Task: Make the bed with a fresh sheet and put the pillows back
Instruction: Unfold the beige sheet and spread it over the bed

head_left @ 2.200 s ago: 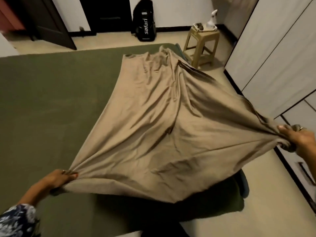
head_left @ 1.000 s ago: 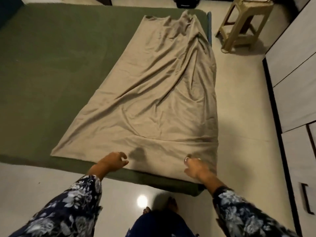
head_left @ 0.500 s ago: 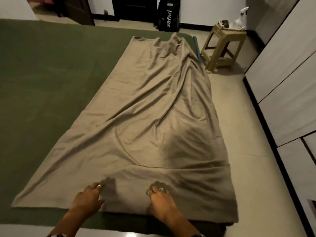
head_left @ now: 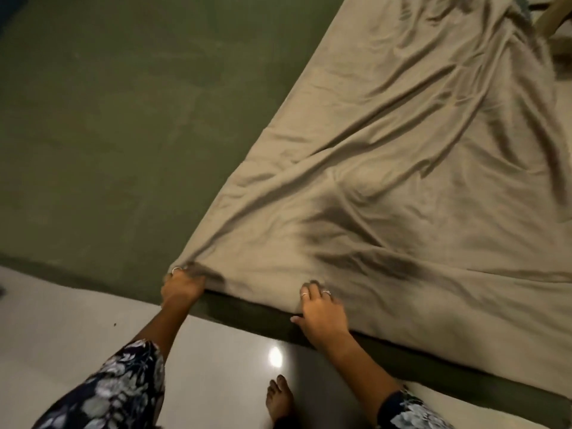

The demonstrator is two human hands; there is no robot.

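- The beige sheet (head_left: pixel 387 187) lies rumpled over the right part of the green bed (head_left: pixel 117 125), its left edge running diagonally from the top of the view down to the near edge of the mattress.
- The left hand (head_left: pixel 182 286) sits at the sheet's near left corner; its grip is curled tight around a bunch of the fabric there, and creases fan out from that point. A ring shows on one finger.
- The right hand (head_left: pixel 322 311) rests on the sheet's near hem, just at the mattress edge; the grip is wide, fingers fairly straight and laid flat on the cloth, thumb out to the side. Two rings are visible on it.
- Both forearms come out of dark floral sleeves (head_left: pixel 117 394).
- A bare foot (head_left: pixel 278 400) stands on the glossy pale floor (head_left: pixel 62 329) just beside the bed, near a bright light reflection.
- Part of a tan stool (head_left: pixel 554 13) shows at the top right corner, beyond the sheet.
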